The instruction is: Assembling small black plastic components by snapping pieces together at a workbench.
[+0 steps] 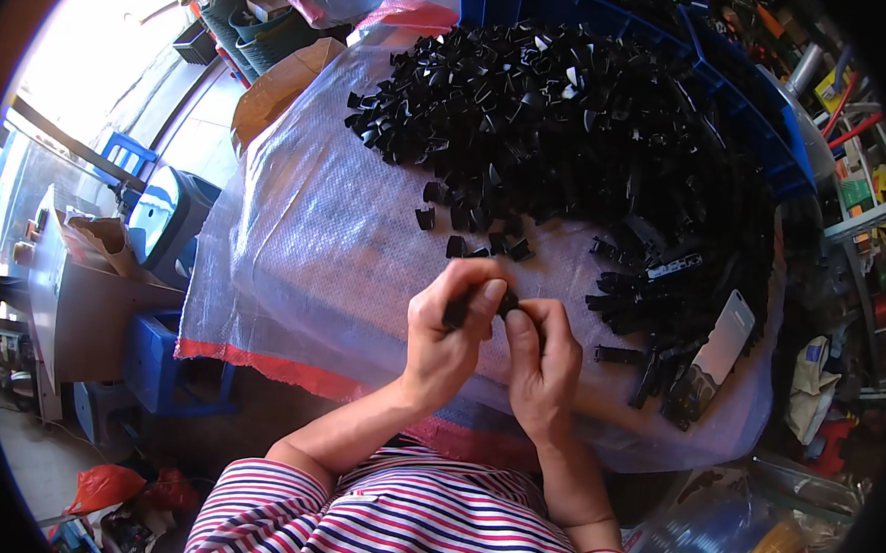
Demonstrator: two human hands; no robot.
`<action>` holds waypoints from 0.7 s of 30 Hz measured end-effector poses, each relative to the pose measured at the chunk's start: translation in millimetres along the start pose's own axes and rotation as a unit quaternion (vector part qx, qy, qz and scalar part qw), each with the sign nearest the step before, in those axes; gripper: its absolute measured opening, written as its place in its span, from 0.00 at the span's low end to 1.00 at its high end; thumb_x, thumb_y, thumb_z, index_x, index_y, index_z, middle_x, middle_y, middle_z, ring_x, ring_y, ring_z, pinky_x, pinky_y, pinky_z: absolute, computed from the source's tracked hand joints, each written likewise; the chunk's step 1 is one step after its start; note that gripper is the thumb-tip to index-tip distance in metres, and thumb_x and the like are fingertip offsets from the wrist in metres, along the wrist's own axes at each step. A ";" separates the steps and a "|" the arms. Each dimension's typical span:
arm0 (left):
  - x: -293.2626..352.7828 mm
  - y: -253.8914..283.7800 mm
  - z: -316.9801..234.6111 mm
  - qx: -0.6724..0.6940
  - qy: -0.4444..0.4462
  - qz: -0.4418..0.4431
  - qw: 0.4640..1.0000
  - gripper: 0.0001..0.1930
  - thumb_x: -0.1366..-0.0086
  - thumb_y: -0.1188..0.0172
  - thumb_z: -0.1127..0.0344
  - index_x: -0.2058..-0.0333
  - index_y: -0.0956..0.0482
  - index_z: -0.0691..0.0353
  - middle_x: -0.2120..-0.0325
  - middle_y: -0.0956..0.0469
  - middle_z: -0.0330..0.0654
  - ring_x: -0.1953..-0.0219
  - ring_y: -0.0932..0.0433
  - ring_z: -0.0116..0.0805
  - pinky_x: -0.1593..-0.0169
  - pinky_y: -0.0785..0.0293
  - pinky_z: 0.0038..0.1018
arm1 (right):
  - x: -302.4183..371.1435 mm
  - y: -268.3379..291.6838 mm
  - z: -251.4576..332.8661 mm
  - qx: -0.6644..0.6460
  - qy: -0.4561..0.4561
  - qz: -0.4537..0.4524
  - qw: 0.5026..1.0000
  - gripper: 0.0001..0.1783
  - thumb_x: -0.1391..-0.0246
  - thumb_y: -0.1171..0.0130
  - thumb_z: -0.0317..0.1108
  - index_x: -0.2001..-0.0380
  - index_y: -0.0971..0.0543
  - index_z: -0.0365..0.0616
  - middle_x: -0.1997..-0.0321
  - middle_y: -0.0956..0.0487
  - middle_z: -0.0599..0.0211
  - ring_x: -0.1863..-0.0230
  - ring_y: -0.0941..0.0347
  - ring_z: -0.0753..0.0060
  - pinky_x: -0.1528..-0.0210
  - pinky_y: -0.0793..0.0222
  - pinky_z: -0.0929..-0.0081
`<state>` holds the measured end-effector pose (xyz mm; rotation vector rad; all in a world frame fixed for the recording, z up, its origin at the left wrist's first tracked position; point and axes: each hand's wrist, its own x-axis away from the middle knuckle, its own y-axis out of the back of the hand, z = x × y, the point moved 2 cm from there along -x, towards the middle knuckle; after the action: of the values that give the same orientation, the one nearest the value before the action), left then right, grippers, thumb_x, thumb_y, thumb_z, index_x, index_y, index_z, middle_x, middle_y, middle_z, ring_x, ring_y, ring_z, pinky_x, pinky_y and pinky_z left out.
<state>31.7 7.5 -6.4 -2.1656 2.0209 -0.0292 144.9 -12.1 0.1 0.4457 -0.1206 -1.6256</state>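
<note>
Close together over the near part of the woven sheet, my hands share small black plastic pieces. My left hand [440,326] is closed, its thumb and curled fingers around a dark black piece [454,311]. My right hand [543,372] pinches with thumb and forefinger at a small black part [507,302], which touches the left thumb. The fingers cover much of both, so their exact shape is hidden. Just beyond the hands lie several loose black clips [460,247], and behind them rises a large heap of similar black plastic parts [542,111].
Longer black strips [622,296] lie to the right, near a flat silver-and-black slab [725,336]. A translucent woven sheet [305,239] with a red edge covers the work surface. Blue bins [786,144] border the far right. Blue stools [158,362] stand at left.
</note>
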 end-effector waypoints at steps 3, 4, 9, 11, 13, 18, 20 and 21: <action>-0.7 -5.0 -6.3 0.223 0.120 0.068 0.965 0.11 0.38 0.47 0.61 0.63 0.27 0.63 0.69 0.25 0.36 0.67 0.30 0.23 0.65 0.34 0.21 | -17.8 6.0 15.3 0.019 0.015 0.062 0.998 0.12 0.42 0.51 0.40 0.69 0.31 0.40 0.77 0.26 0.56 0.76 0.27 0.54 0.76 0.34 0.68; -4.3 1.5 2.3 0.261 0.132 0.112 0.950 0.14 0.38 0.48 0.58 0.60 0.27 0.61 0.64 0.26 0.38 0.61 0.31 0.26 0.58 0.35 0.24 | -26.3 16.9 21.6 0.101 0.051 0.112 0.987 0.12 0.40 0.55 0.38 0.67 0.29 0.39 0.79 0.29 0.60 0.78 0.31 0.69 0.74 0.37 0.74; -31.1 35.2 14.5 0.466 0.169 0.074 0.865 0.13 0.41 0.47 0.69 0.56 0.31 0.62 0.59 0.26 0.48 0.58 0.25 0.40 0.61 0.24 0.35 | -67.6 57.4 -15.5 0.523 0.122 0.048 0.842 0.12 0.52 0.53 0.22 0.62 0.27 0.38 0.62 0.28 0.59 0.61 0.33 0.56 0.56 0.36 0.67; -51.5 60.1 26.2 0.320 0.080 0.004 0.944 0.09 0.46 0.42 0.74 0.64 0.26 0.64 0.73 0.26 0.37 0.70 0.26 0.25 0.68 0.30 0.21 | -72.8 57.5 -21.6 0.528 0.131 0.054 0.838 0.14 0.54 0.54 0.20 0.63 0.27 0.38 0.65 0.28 0.59 0.62 0.34 0.57 0.56 0.36 0.67; -63.2 66.0 7.3 -0.116 -0.007 -0.098 0.988 0.05 0.46 0.41 0.72 0.70 0.24 0.63 0.76 0.27 0.37 0.74 0.27 0.29 0.67 0.32 0.22 | -73.2 55.0 -27.9 0.526 0.139 0.041 0.838 0.14 0.55 0.54 0.19 0.63 0.27 0.37 0.66 0.29 0.58 0.62 0.34 0.57 0.56 0.36 0.67; -63.5 57.0 16.1 -0.539 -0.152 -0.053 0.827 0.13 0.56 0.43 0.76 0.68 0.27 0.59 0.69 0.30 0.43 0.59 0.30 0.43 0.60 0.32 0.36 | -73.5 55.2 -29.8 0.531 0.124 0.064 0.836 0.14 0.55 0.55 0.19 0.63 0.27 0.37 0.65 0.29 0.58 0.61 0.34 0.58 0.55 0.36 0.67; -63.9 55.6 12.9 -0.515 -0.164 -0.048 0.840 0.12 0.56 0.42 0.76 0.69 0.27 0.59 0.70 0.29 0.43 0.62 0.29 0.44 0.60 0.32 0.35 | -73.8 55.1 -26.3 0.517 0.167 0.040 0.839 0.14 0.53 0.53 0.19 0.61 0.27 0.38 0.66 0.30 0.59 0.64 0.33 0.57 0.59 0.35 0.67; -64.1 54.9 11.8 -0.491 -0.177 -0.044 0.852 0.11 0.55 0.41 0.76 0.70 0.27 0.60 0.72 0.28 0.43 0.65 0.28 0.45 0.60 0.31 0.34 | -72.3 54.0 -21.5 0.518 0.167 0.040 0.838 0.14 0.53 0.53 0.19 0.61 0.27 0.38 0.66 0.30 0.59 0.64 0.33 0.57 0.59 0.35 0.67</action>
<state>-25.9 69.1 -19.1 -2.4432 1.8827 1.5800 206.0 56.4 14.1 1.5224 -0.7634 -1.2511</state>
